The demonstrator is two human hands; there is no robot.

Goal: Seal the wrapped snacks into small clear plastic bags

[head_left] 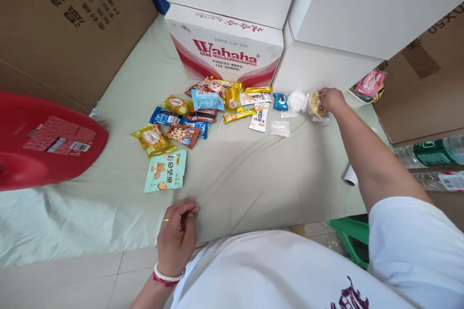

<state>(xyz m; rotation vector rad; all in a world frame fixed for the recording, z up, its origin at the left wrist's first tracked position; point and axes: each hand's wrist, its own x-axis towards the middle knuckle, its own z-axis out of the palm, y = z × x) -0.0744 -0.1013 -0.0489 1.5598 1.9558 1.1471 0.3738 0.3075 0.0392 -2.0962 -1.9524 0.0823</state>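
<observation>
My right hand (pixel 331 100) reaches far out to the right and is closed on a small yellow snack packet (pixel 316 103) lying on the pale green cloth (pixel 235 178). Just left of it sit a white wrapped ball (pixel 296 101) and a blue packet (pixel 280 102). My left hand (pixel 177 236) rests on the cloth's near edge with its fingers curled together, nothing visible in them. A spread of snack packets (pixel 188 116) lies in the middle, with a mint green bear packet (pixel 166 170) nearest to my left hand.
A white and red Wahaha water carton (pixel 224 46) stands behind the snacks. Brown cartons flank both sides. A red plastic container (pixel 39 140) lies at left. Water bottles (pixel 431 152) and a green plastic object (pixel 350 239) sit at right, a pink packet (pixel 369 82) beyond.
</observation>
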